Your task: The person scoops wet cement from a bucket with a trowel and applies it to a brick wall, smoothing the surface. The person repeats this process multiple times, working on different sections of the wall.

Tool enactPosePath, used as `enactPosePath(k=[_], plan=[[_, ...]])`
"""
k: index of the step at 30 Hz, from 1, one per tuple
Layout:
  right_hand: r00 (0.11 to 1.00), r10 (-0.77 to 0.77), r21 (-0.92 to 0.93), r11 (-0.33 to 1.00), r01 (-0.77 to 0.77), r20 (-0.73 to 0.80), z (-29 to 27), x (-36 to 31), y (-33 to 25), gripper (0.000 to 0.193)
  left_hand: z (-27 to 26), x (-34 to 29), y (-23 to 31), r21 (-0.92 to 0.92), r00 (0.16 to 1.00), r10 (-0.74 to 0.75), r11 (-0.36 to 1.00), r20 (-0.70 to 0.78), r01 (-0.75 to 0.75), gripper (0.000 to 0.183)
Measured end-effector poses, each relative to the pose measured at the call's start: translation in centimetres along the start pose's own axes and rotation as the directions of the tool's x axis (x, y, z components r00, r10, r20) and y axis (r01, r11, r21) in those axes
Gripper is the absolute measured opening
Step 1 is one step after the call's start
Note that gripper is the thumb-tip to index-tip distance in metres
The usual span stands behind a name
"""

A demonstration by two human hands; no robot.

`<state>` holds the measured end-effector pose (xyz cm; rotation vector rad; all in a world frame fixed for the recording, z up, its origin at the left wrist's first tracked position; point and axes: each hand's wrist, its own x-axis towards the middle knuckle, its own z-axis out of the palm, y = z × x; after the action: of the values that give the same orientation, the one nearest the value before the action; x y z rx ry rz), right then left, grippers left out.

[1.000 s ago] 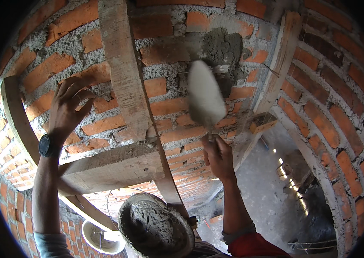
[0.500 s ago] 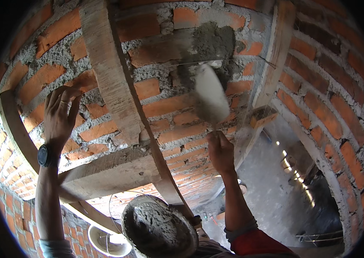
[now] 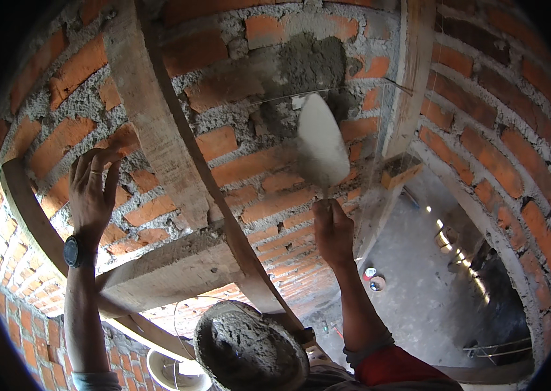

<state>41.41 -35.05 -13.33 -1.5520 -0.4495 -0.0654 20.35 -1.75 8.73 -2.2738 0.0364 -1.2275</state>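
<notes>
My right hand (image 3: 334,231) grips the handle of a trowel (image 3: 323,142), its pale blade pointing up in front of the brick wall (image 3: 249,166). Around and above the blade tip lies a patch of wet grey mortar (image 3: 314,62). A thin string line (image 3: 275,98) runs across the wall near the tip. My left hand (image 3: 93,186), with a watch on the wrist, is raised before the bricks on the left. Its fingers are extended and hold nothing; whether they touch the wall I cannot tell. A bucket of mortar (image 3: 249,345) stands at the bottom, between my forearms.
A slanting wooden plank (image 3: 158,124) and a crosswise beam (image 3: 171,264) stand between my hands. An upright board (image 3: 412,78) meets the right-hand brick wall (image 3: 484,146). A pale bucket (image 3: 160,367) is at lower left. Far below, the grey floor (image 3: 406,306) holds small containers (image 3: 374,280).
The whole view has shifted slightly. The trowel blade stands a little more upright and is less blurred; my right hand still grips it. My left hand keeps about the same pose.
</notes>
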Motion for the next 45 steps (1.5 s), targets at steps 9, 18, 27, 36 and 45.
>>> enactPosePath(k=[9,18,27,36,45], plan=[[0.961,-0.276,-0.072,0.958,0.276,0.009,0.7,0.6,2.7,0.029,0.0,0.1,0.0,-0.005,1.000,0.003,1.000,0.012,-0.003,0.021],[0.915,-0.399,-0.330,0.857,0.395,0.060,-0.1,1.6,4.0,0.030,0.0,0.2,0.3,0.011,1.000,0.007,1.000,0.017,-0.008,0.019],[0.994,-0.081,-0.002,0.997,0.081,0.074,0.9,1.3,4.9,0.035,-0.1,0.3,0.3,-0.009,0.998,0.037,0.999,0.042,-0.037,0.018],[0.974,-0.182,-0.024,0.982,0.187,0.137,0.9,2.8,3.8,0.038,-0.2,0.3,0.5,0.001,0.996,0.074,0.997,0.046,-0.074,0.024],[0.998,-0.043,0.034,0.999,0.041,0.037,-1.9,3.4,2.6,0.034,0.0,0.3,0.2,0.029,0.995,0.097,0.995,0.029,-0.098,0.022]])
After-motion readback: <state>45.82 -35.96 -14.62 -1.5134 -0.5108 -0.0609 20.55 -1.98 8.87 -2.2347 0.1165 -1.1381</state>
